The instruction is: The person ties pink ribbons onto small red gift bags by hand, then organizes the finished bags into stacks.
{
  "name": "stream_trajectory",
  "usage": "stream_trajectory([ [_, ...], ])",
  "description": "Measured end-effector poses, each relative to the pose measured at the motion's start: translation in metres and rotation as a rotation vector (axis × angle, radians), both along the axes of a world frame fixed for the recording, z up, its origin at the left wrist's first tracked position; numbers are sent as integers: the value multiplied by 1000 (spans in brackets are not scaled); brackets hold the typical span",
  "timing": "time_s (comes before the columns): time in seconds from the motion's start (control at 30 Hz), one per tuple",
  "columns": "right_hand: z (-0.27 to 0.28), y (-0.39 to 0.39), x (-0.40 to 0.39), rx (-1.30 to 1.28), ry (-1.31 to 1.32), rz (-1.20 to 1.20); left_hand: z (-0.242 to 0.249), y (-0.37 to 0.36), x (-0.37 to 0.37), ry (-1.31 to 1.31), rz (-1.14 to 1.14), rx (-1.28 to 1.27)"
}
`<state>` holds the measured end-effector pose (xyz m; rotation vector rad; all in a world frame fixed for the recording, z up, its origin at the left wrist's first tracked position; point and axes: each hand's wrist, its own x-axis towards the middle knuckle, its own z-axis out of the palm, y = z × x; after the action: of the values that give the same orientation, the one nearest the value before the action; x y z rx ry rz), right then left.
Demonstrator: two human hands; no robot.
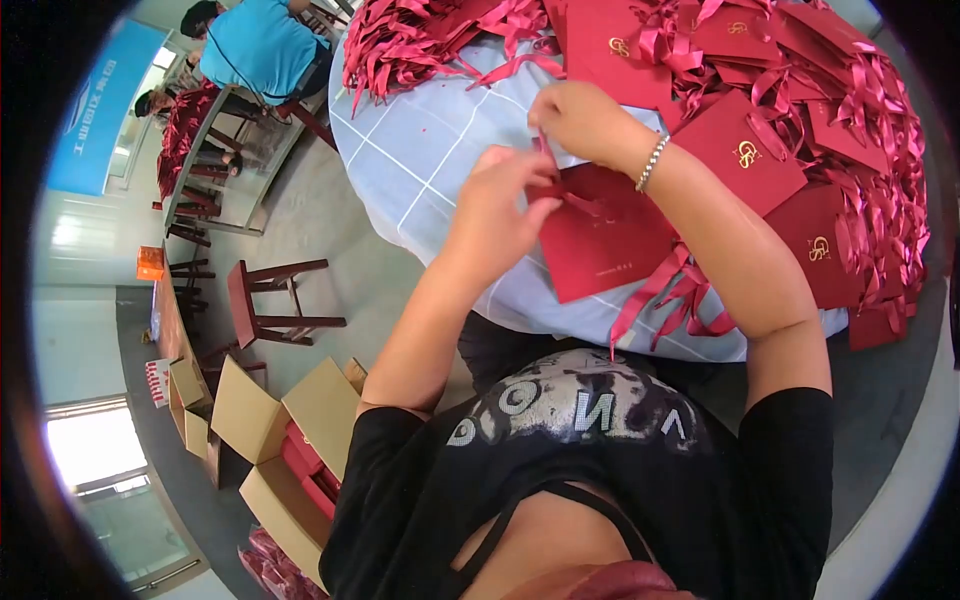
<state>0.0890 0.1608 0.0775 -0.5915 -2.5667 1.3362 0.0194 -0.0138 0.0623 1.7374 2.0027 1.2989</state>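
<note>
Your right hand [580,122], with a bracelet [653,163] at the wrist, is bent, its fingertips pinched on a ribbon [582,203]. Your left hand [500,205], nearer your body and to the left, has thumb and fingers curved about the same ribbon; whether they press on it cannot be told.

The ribbon belongs to a red packet [605,245], flat on the checked cloth [420,155]. That packet lies to the right of your left hand, its upper left corner by your thumb, and on the body side of your right hand. Your right forearm passes over its right side.

Beyond that forearm you have a pile of like packets [745,155], gold-marked and ribboned, overlapping at angles. More ribbons [400,50] are heaped at the far left of the cloth. On the floor to your left stand a stool [243,305] and an open carton [240,405] holding red goods.
</note>
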Motion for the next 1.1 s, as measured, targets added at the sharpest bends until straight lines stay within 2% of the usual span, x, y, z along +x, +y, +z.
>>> stream_trajectory([
  [0.13, -7, -3, -5, 167, 279, -105, -5, 0, -8, 182, 33, -38],
  [0.23, -2, 0, 17, 27, 437, -116, -13, -9, -26, 120, 103, -135],
  [0.33, 4, 17, 57, 68, 319, 5, -21, -14, -42, 262, 170, -195],
  [0.43, 5, 19, 97, 128, -86, 98, -20, -5, -39, 360, 251, -131],
  [0.47, 2, 15, 109, 205, -111, 95, -19, 1, -36, 369, 269, -127],
  [0.53, -14, 4, 129, 358, -156, 92, -25, 18, -33, 214, 190, -137],
  [0.63, -29, 4, 146, 404, -239, 96, -35, 40, -28, 123, 93, -151],
  [0.73, -29, 10, 155, 381, -66, 79, -43, 52, -30, 83, 36, -212],
  [0.83, -5, 18, 160, 169, -71, -155, -36, 55, -29, -11, 113, -309],
  [0.97, 1, 30, 168, -155, 155, -250, -36, 52, -30, -117, 139, -286],
  [1.1, -8, 27, 160, -597, 538, -450, -29, 50, -27, -431, 15, -308],
])
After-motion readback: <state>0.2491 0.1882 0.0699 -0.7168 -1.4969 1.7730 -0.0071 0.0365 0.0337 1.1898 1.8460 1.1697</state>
